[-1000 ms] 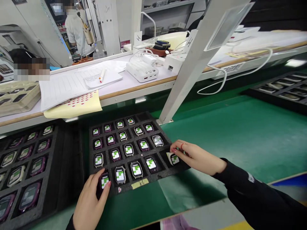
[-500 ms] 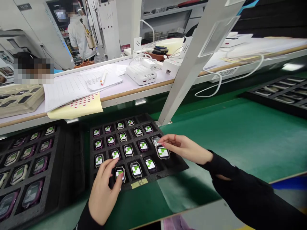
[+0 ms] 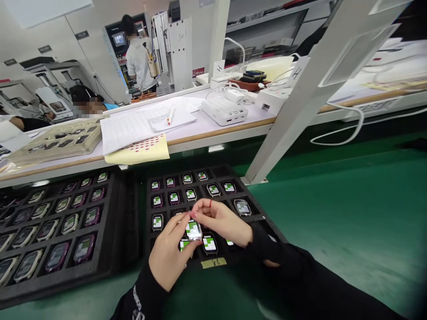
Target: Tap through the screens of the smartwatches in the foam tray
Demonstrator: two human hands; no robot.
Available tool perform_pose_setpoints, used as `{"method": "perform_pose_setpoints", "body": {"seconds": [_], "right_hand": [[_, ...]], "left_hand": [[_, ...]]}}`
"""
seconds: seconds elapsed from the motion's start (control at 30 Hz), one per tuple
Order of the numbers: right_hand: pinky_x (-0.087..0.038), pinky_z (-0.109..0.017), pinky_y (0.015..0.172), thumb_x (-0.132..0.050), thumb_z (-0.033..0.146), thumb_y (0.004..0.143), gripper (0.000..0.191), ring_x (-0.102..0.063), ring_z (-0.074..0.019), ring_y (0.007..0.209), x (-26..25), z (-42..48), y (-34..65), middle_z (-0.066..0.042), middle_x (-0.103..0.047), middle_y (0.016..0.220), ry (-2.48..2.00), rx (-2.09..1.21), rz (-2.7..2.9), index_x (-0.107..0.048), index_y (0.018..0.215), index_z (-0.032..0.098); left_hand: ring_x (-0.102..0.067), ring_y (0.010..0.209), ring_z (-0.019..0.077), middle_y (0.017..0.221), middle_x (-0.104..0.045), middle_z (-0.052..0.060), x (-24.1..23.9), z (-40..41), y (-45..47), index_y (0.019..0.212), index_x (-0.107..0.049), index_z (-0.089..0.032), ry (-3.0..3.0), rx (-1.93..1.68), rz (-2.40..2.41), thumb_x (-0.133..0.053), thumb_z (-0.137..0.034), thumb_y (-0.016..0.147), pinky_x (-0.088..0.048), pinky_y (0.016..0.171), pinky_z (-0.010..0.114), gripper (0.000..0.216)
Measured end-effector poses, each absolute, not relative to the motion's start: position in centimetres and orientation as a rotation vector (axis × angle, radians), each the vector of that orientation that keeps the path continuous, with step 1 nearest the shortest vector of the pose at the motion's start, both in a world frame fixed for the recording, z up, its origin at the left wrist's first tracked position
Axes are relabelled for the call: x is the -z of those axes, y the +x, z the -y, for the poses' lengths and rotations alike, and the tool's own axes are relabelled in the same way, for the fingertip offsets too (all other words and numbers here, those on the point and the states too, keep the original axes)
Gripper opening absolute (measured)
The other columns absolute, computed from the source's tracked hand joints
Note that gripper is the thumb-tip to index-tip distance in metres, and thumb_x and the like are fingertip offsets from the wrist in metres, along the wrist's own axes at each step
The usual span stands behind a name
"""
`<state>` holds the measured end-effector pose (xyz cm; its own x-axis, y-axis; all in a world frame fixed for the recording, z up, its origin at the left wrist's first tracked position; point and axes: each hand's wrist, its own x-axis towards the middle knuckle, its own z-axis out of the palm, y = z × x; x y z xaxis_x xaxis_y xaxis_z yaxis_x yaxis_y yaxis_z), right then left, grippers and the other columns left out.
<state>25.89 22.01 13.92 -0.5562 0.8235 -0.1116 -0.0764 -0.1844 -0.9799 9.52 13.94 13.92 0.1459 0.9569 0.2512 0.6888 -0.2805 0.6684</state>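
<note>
A smartwatch case [image 3: 193, 230] with a lit green-and-white screen is held above the black foam tray [image 3: 263, 218]. My left hand [image 3: 170, 251] grips it between thumb and fingers, by its side and lower edge. At its top edge, the thumb and fingertips of my right hand [image 3: 224, 223] are pinched together. Whether they also hold a thin film there, I cannot make out. More lit watch cases, such as a silver one [image 3: 209, 243] and a purple one [image 3: 174, 198], lie in the tray's compartments, some hidden behind my hands. A darker-looking watch case [image 3: 242, 207] lies to the right.
On the left stands a second foam tray [image 3: 96, 266] with several watch cases. A slanted white post [image 3: 283, 106] rises behind the tray. The shelf above carries papers [image 3: 133, 122], a white charger box [image 3: 224, 111] and a beige tray [image 3: 56, 149]. Two people are beyond it.
My right hand has carried the watch case leftward from the tray's right side. My left hand, open before, has closed on it. The view has swung left.
</note>
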Motion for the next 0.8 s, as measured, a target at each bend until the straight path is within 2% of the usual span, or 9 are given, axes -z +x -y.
{"method": "perform_pose_setpoints", "body": {"seconds": [0.17, 0.27, 0.43, 0.53, 0.63, 0.8], "right_hand": [[-0.046, -0.03, 0.07, -0.065, 0.071, 0.077, 0.057, -0.058, -0.0167, 0.078, -13.5, -21.1, 26.1, -0.003, -0.062, 0.084, -0.824, -1.827, 1.47, -0.06, 0.098, 0.018], [-0.047, -0.029, 0.073, -0.067, 0.067, 0.079, 0.056, -0.06, -0.0171, 0.084, -13.1, -20.6, 26.3, -0.005, -0.064, 0.092, -0.771, -1.93, 1.509, -0.061, 0.103, 0.017], [-0.049, -0.029, 0.074, -0.08, 0.057, 0.071, 0.047, -0.06, -0.015, 0.077, -12.4, -19.9, 25.7, -0.002, -0.065, 0.084, -0.763, -1.958, 1.441, -0.064, 0.089, 0.017], [-0.05, -0.029, 0.074, -0.079, 0.055, 0.072, 0.043, -0.062, -0.0157, 0.077, -12.5, -19.7, 25.2, -0.004, -0.068, 0.085, -0.783, -1.918, 1.373, -0.066, 0.084, 0.016], [-0.05, -0.027, 0.067, -0.08, 0.055, 0.07, 0.043, -0.06, -0.0137, 0.068, -12.9, -19.6, 24.7, -0.003, -0.068, 0.077, -0.819, -1.867, 1.367, -0.068, 0.082, 0.015], [-0.051, -0.028, 0.062, -0.081, 0.059, 0.066, 0.046, -0.061, -0.0152, 0.063, -13.1, -19.2, 23.8, -0.003, -0.067, 0.07, -0.904, -1.802, 1.359, -0.064, 0.071, 0.016]], "left_hand": [[-0.057, 0.116, 0.0235, 0.124, -0.058, 0.005, -14.1, -13.9, 9.5, 0.125, -0.059, -0.028, 1.644, -1.004, -1.662, -0.072, -0.019, 0.075, -0.048, 0.099, 0.036, 0.052], [-0.055, 0.118, 0.0247, 0.128, -0.055, 0.007, -14.1, -14.1, 9.0, 0.12, -0.06, -0.026, 1.39, -1.189, -1.483, -0.072, -0.029, 0.078, -0.047, 0.098, 0.037, 0.044], [-0.056, 0.117, 0.0268, 0.124, -0.061, 0.012, -13.5, -14.2, 8.4, 0.125, -0.059, -0.02, 0.938, -1.236, -1.053, -0.076, -0.043, 0.075, -0.044, 0.101, 0.038, 0.057], [-0.058, 0.114, 0.0259, 0.115, -0.066, 0.011, -13.1, -14.1, 8.6, 0.12, -0.064, -0.019, 0.726, -1.248, -0.898, -0.073, -0.045, 0.078, -0.042, 0.103, 0.039, 0.051], [-0.059, 0.11, 0.0252, 0.11, -0.068, 0.01, -12.8, -14.1, 8.7, 0.114, -0.069, -0.018, 0.565, -1.244, -0.74, -0.069, -0.044, 0.081, -0.041, 0.102, 0.039, 0.042], [-0.057, 0.108, 0.0226, 0.107, -0.069, 0.008, -12.2, -13.9, 8.3, 0.11, -0.072, -0.022, 0.408, -1.185, -0.655, -0.074, -0.041, 0.077, -0.043, 0.097, 0.035, 0.038]]}}
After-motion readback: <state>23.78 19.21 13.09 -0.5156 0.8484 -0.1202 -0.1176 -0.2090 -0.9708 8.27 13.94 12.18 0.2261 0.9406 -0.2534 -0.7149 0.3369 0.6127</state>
